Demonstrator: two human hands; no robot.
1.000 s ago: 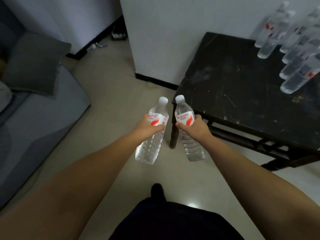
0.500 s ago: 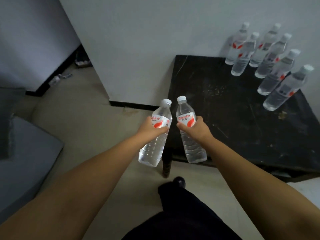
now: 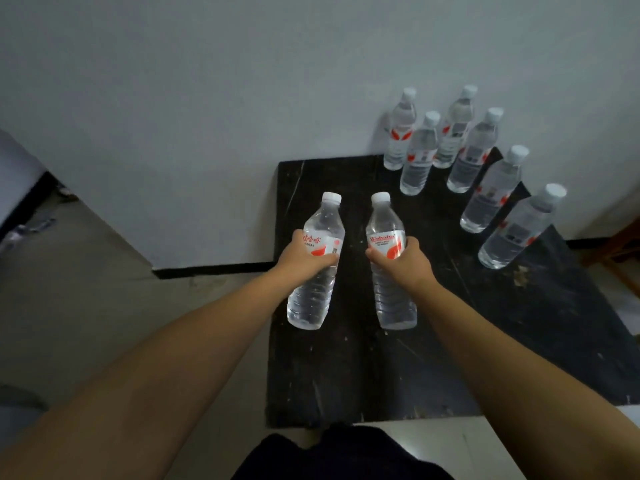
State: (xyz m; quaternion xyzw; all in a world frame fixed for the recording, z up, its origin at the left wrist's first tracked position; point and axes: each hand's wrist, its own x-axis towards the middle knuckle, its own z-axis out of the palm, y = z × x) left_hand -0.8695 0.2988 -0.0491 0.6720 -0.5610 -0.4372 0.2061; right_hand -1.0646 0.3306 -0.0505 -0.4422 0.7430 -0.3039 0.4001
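Left hand [image 3: 300, 260], right hand [image 3: 406, 262] over black table [image 3: 346, 375]
Fingers curl round labels of left water bottle [image 3: 310, 299], right water bottle [image 3: 394, 301].

Red-and-white labels [image 3: 320, 244], black table [image 3: 346, 375]

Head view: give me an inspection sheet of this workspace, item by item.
Surface: black table, scuffed and scratched, set against the wall.
Job's things: left bottle and right bottle, clear, white caps on, red and white labels, held roughly upright over the table's left part.
Clutter: six more bottles standing at the table's far right; a pale scrap near the closest one.
Grippers: left hand grips the left bottle round its label; right hand grips the right bottle likewise.
Cables: nothing seen.
Surroundings: black skirting, pale floor; blurred small things at far left, cannot tell what.
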